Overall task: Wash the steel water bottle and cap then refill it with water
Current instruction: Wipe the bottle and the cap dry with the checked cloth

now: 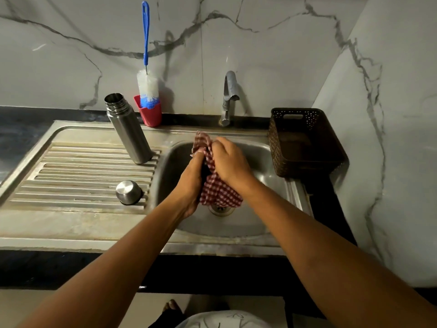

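Observation:
The steel water bottle stands upright and uncapped on the ribbed drainboard, left of the sink basin. Its steel cap rests upside down on the drainboard near the basin's edge. Over the basin, my left hand and my right hand are both wrapped in a red-and-white checked cloth. The cloth runs between the two hands and hangs down over the drain. No water runs from the tap.
A blue-handled bottle brush stands in a red cup against the marble wall behind the bottle. A dark perforated basket sits on the counter right of the sink. The counter's black front edge runs below my arms.

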The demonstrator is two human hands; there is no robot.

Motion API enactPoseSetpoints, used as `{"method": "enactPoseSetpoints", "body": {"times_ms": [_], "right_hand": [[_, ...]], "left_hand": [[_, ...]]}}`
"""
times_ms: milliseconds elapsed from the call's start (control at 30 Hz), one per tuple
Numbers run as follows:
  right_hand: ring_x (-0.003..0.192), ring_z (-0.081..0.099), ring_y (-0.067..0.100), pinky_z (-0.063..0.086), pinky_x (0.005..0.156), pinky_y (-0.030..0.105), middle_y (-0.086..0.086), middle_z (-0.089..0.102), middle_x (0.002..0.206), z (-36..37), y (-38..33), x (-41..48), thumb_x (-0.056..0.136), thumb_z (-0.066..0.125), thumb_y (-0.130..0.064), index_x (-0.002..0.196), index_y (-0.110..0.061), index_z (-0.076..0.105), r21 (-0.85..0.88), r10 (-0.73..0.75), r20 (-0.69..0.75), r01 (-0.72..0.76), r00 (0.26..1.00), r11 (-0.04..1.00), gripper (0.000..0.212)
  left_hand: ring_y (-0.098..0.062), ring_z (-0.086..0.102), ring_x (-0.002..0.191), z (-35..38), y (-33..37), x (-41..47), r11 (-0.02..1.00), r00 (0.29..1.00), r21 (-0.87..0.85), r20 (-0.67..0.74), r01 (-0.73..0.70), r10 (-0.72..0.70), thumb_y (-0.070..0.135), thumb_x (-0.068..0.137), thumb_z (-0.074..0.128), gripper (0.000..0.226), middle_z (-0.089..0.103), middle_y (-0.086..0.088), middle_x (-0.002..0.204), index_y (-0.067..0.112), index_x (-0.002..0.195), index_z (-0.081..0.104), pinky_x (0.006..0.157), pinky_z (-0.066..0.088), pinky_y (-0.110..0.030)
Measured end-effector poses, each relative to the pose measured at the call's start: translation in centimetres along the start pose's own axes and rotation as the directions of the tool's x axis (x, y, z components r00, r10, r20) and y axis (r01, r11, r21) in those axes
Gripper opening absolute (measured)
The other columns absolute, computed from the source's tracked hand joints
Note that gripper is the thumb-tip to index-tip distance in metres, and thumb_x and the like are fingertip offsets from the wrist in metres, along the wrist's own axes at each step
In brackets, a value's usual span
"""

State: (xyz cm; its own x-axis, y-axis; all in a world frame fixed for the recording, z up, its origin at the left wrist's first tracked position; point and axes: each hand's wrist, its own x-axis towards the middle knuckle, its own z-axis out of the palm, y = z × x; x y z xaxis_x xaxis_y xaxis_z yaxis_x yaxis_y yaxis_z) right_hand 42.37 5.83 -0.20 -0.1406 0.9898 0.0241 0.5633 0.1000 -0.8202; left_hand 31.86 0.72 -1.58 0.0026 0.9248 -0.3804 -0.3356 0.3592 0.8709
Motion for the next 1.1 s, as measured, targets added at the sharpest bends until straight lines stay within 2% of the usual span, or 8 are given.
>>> {"method": "enactPoseSetpoints", "body": {"times_ms": [200, 433, 567, 733, 800, 867, 967, 1100], "right_hand": [[0.100, 0.068, 0.028, 0.051, 0.101, 0.045, 0.012, 0.074, 0.105, -2.7, -0.4, 1.4, 0.105, 0.043, -0.032, 0.100, -0.012, 0.072, 0.247, 0.491, 0.339, -0.580, 0.802, 0.777, 0.036], [0.070, 0.065, 0.019, 0.052, 0.068, 0.032, 0.005, 0.070, 0.079, -3.6, 1.1, 1.0, 0.103, 0.048, -0.035, 0.091, -0.010, 0.073, 0.744, 0.392, 0.326, -0.489, 0.860, 0.456, 0.038], [0.081, 0.067, 0.019, 0.055, 0.077, 0.036, 0.003, 0.072, 0.087, -4.4, 0.5, 0.8, 0.104, 0.050, -0.036, 0.095, -0.015, 0.074, 0.769, 0.238, 0.219, -0.318, 0.946, 0.555, 0.033], [0.095, 0.068, 0.011, 0.056, 0.081, 0.028, -0.005, 0.072, 0.103, -4.5, -1.9, -0.3, 0.109, 0.044, -0.028, 0.107, -0.024, 0.068, 0.668, -0.062, 0.041, 0.019, 0.997, 0.744, 0.024], [0.110, 0.062, 0.013, 0.053, 0.092, 0.029, 0.001, 0.063, 0.125, -2.4, -1.4, -1.2, 0.110, 0.042, -0.028, 0.127, -0.020, 0.064, 0.310, -0.286, 0.013, 0.268, 0.958, 0.912, 0.029], [0.121, 0.055, 0.018, 0.051, 0.099, 0.034, 0.004, 0.050, 0.141, 0.2, 0.6, -1.9, 0.109, 0.038, -0.034, 0.145, -0.022, 0.053, -0.178, -0.474, 0.061, 0.477, 0.878, 0.861, 0.040], [0.109, 0.061, 0.018, 0.056, 0.091, 0.040, 0.003, 0.059, 0.129, 1.1, 1.6, -2.4, 0.109, 0.031, -0.044, 0.137, -0.025, 0.056, -0.176, -0.406, -0.063, 0.390, 0.912, 0.904, 0.042], [0.108, 0.063, 0.023, 0.048, 0.096, 0.040, 0.010, 0.070, 0.119, -0.6, -0.1, -0.9, 0.110, 0.031, -0.038, 0.123, -0.015, 0.068, 0.174, 0.201, 0.145, -0.225, 0.969, 0.959, 0.045]], "left_hand": [[-0.023, 0.065, 0.115, -1.5, 0.8, 0.2, 0.974, 0.988, 0.226, 0.152, -0.027, -0.008, 0.046, 0.102, 0.056, 0.042, 0.066, -0.002, 0.129, 0.035, 0.141, 0.043, 0.097, 0.056, -0.047], [-0.028, 0.070, 0.096, -4.4, 2.4, 1.0, 0.999, 0.992, -0.028, 0.126, 0.035, -0.032, 0.006, 0.081, 0.078, 0.053, 0.067, -0.017, 0.122, 0.019, 0.127, 0.054, 0.070, 0.065, -0.035], [-0.026, 0.072, 0.090, -4.2, 3.3, 0.8, 0.998, 0.997, -0.057, 0.063, 0.039, -0.035, 0.020, 0.098, 0.067, 0.035, 0.065, -0.017, 0.124, 0.019, 0.131, 0.059, 0.077, 0.065, -0.038], [-0.025, 0.071, 0.110, -2.4, 3.3, 0.8, 0.999, 0.996, -0.023, -0.077, 0.038, -0.039, 0.073, 0.095, 0.053, 0.066, 0.070, -0.011, 0.134, 0.027, 0.142, 0.060, 0.087, 0.059, -0.044], [-0.024, 0.072, 0.110, -0.9, 3.2, 0.5, 0.999, 0.992, -0.043, -0.123, 0.003, -0.009, 0.056, 0.109, 0.036, 0.052, 0.075, -0.010, 0.124, 0.021, 0.133, 0.066, 0.088, 0.059, -0.043], [-0.021, 0.071, 0.105, 0.3, 2.2, 0.2, 0.999, 0.990, -0.034, -0.140, -0.001, -0.004, 0.047, 0.112, 0.033, 0.048, 0.076, -0.009, 0.114, 0.018, 0.127, 0.068, 0.089, 0.061, -0.039], [-0.013, 0.069, 0.085, 0.4, 0.7, -0.2, 0.974, 0.987, 0.226, -0.143, -0.034, 0.068, 0.041, 0.113, 0.032, 0.041, 0.075, -0.001, 0.098, 0.021, 0.116, 0.068, 0.067, 0.057, -0.026], [-0.018, 0.065, 0.107, -0.4, 0.5, -0.3, 0.827, 0.958, 0.529, -0.085, -0.189, 0.273, 0.025, 0.112, 0.031, 0.036, 0.070, -0.001, 0.115, 0.017, 0.123, 0.064, 0.091, 0.051, -0.032]]}}
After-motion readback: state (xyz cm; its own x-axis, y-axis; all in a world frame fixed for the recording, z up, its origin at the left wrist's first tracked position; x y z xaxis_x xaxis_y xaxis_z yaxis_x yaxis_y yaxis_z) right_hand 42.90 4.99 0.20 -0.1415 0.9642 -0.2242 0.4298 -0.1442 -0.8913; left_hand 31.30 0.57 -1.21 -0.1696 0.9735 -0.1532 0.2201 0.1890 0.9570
